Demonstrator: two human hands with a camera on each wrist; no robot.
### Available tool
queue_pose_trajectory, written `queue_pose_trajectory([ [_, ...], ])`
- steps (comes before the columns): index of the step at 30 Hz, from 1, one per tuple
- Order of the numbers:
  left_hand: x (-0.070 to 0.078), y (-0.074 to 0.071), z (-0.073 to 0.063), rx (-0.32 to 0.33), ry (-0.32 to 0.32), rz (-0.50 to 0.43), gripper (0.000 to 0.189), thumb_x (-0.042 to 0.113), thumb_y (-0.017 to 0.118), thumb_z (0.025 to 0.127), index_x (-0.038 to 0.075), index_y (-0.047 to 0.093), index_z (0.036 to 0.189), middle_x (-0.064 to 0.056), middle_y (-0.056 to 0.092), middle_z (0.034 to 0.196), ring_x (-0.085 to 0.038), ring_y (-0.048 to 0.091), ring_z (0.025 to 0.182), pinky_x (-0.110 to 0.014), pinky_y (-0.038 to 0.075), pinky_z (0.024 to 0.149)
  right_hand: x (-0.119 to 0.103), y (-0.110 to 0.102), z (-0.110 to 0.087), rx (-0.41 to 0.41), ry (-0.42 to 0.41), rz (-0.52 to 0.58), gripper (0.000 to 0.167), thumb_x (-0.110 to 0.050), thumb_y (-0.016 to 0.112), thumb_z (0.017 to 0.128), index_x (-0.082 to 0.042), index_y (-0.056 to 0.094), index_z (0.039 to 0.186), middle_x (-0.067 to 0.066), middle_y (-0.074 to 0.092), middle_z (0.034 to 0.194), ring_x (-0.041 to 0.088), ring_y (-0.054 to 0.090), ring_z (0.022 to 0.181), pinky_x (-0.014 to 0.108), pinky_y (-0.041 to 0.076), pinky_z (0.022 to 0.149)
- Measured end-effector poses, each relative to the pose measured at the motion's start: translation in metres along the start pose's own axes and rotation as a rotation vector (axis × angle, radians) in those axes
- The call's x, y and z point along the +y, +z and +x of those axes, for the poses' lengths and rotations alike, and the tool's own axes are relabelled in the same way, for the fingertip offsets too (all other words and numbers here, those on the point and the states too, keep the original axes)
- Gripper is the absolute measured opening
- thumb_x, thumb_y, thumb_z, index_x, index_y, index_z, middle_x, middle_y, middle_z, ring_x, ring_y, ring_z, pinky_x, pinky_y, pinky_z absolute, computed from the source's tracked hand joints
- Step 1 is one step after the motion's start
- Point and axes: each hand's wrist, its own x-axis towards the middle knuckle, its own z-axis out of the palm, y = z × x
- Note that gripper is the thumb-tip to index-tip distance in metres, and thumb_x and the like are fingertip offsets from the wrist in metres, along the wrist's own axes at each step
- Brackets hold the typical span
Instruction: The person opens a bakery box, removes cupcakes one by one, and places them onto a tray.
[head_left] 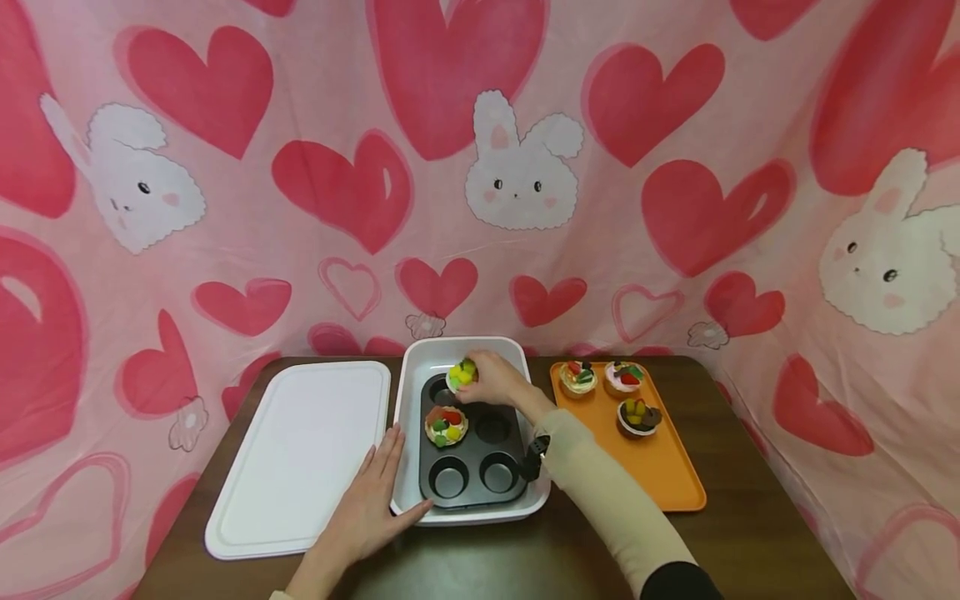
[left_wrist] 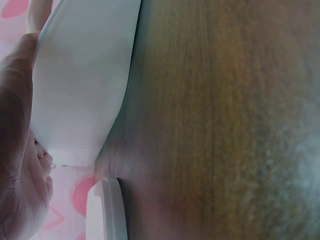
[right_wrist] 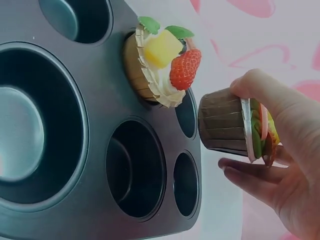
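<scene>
My right hand (head_left: 491,385) pinches a cupcake (head_left: 461,375) with yellow and green topping above the back row of a dark muffin tin (head_left: 474,483). In the right wrist view this cupcake's brown ribbed wrapper (right_wrist: 223,122) shows, its base toward the tin and apart from the cups. A fruit-topped cupcake (head_left: 446,427) with strawberry, yellow cube and green leaves sits in the middle-left cup. The tin lies inside a white tub (head_left: 480,519). My left hand (head_left: 367,504) rests against the tub's front-left side, fingers extended; the left wrist view shows it along the tub wall (left_wrist: 85,85).
On the right, an orange tray (head_left: 600,454) bears two cupcakes at the back and a dark cupcake (head_left: 637,419) in front of them. A white board (head_left: 307,458) lies left of the tub. A pink heart-patterned cloth (head_left: 525,275) hangs behind the brown table (head_left: 465,567).
</scene>
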Motion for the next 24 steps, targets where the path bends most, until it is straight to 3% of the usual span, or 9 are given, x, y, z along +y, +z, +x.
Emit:
queue_pose_trajectory([
  [5, -0.001, 0.000, 0.000, 0.014, 0.015, 0.004, 0.119, 0.072, 0.077, 0.087, 0.004, 0.029, 0.173, -0.014, 0.026, 0.184, -0.035, 0.037, 0.167, -0.057, 0.032, 0.136, 0.005, 0.001, -0.002, 0.001, -0.002, 0.069, 0.059, -0.023, 0.090, 0.083, -0.002, 0.063, 0.131, 0.012, 0.069, 0.116, 0.022, 0.063, 0.101, 0.038, 0.064, 0.097],
  [13, 0.000, -0.001, -0.001, 0.026, 0.022, 0.001, 0.119, 0.070, 0.078, 0.087, 0.003, 0.031, 0.173, -0.013, 0.027, 0.184, -0.032, 0.037, 0.167, -0.058, 0.032, 0.136, 0.016, 0.002, -0.007, 0.002, -0.024, 0.183, 0.066, -0.018, 0.092, 0.081, -0.002, 0.059, 0.136, 0.015, 0.068, 0.120, 0.022, 0.062, 0.103, 0.033, 0.061, 0.096],
  [24, 0.001, -0.001, 0.000, -0.004, -0.004, -0.028, 0.119, 0.072, 0.075, 0.089, 0.005, 0.028, 0.174, -0.014, 0.024, 0.184, -0.036, 0.035, 0.168, -0.059, 0.031, 0.137, 0.023, 0.006, -0.022, 0.072, 0.109, 0.465, 0.072, -0.008, 0.093, 0.086, -0.004, 0.051, 0.145, 0.021, 0.064, 0.135, 0.027, 0.070, 0.114, 0.043, 0.063, 0.112],
])
